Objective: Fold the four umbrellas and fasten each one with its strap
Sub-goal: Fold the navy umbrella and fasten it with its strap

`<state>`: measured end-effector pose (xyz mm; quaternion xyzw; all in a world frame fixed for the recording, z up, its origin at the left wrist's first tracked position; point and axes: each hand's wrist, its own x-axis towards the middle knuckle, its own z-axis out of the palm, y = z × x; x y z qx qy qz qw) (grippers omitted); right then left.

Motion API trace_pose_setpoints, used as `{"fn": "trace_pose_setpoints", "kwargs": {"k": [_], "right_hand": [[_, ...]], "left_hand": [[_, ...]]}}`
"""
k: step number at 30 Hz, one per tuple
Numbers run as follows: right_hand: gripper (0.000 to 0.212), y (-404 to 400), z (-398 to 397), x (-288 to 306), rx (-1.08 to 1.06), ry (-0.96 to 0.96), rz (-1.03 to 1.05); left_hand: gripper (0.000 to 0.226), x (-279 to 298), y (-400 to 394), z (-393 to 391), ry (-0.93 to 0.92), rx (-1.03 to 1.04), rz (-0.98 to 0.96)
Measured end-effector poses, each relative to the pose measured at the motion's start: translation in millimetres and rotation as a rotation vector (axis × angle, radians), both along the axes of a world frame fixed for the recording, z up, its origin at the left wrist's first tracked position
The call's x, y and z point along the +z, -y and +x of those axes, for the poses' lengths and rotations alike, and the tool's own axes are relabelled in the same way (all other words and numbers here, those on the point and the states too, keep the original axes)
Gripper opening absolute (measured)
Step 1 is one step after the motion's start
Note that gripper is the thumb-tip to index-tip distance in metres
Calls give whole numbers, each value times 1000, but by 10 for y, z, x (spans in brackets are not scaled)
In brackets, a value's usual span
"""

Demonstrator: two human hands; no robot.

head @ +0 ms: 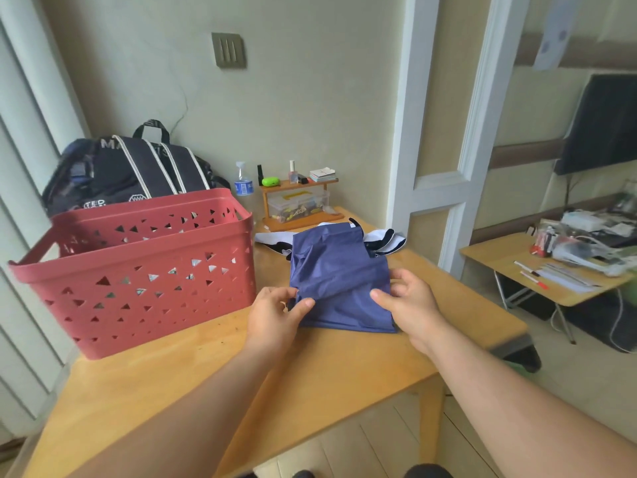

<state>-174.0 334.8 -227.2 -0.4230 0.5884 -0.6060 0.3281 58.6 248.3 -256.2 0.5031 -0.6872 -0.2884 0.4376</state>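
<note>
Head view: at table centre, both hands pinch the blue umbrella fabric, left hand at its 8 o'clock edge, right hand at 4 o'clock. Red basket sits at its 9 o'clock; white-and-black umbrella at 1 o'clock.

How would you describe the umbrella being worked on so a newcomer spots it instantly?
Start at the red basket on the wooden table; look just right of it. The navy blue umbrella lies there, pinched at its near edge by both hands, left and right. The black-and-white umbrella behind it is untouched.
</note>
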Motion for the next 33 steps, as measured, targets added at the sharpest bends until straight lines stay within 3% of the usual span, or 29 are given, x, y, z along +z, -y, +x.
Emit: {"fn": "trace_pose_setpoints", "kwargs": {"k": [4, 8, 12, 17, 19, 22, 25, 28, 31, 33], "right_hand": [[35, -369, 162, -154, 127, -84, 29], [32, -601, 298, -297, 148, -109, 40], [26, -737, 413, -402, 92, -69, -37], [16, -864, 456, -549, 104, -208, 15], [21, -881, 427, -532, 46, -267, 14], [46, -914, 396, -490, -52, -325, -8], [68, -962, 418, -520, -16, -395, -37], [44, -976, 450, -651, -13, -606, -122], [28, -994, 483, -721, -44, -617, -142], [27, -1009, 515, -700, -36, -609, -141]], "left_hand": [[8, -163, -235, 236, 61, -32, -1], [26, -177, -525, 389, 137, -107, 1], [33, -186, -770, 444, 63, -54, -27], [20, -194, -842, 450, 52, -32, -19], [17, -201, -827, 464, 88, -12, -16], [14, -228, -818, 475, 100, -20, -15], [13, -222, -838, 467, 134, -6, -37], [31, -205, -897, 487, 93, -14, -22], [55, -228, -910, 489, 149, -130, -105], [56, -248, -919, 461, 233, -178, -188]]}}
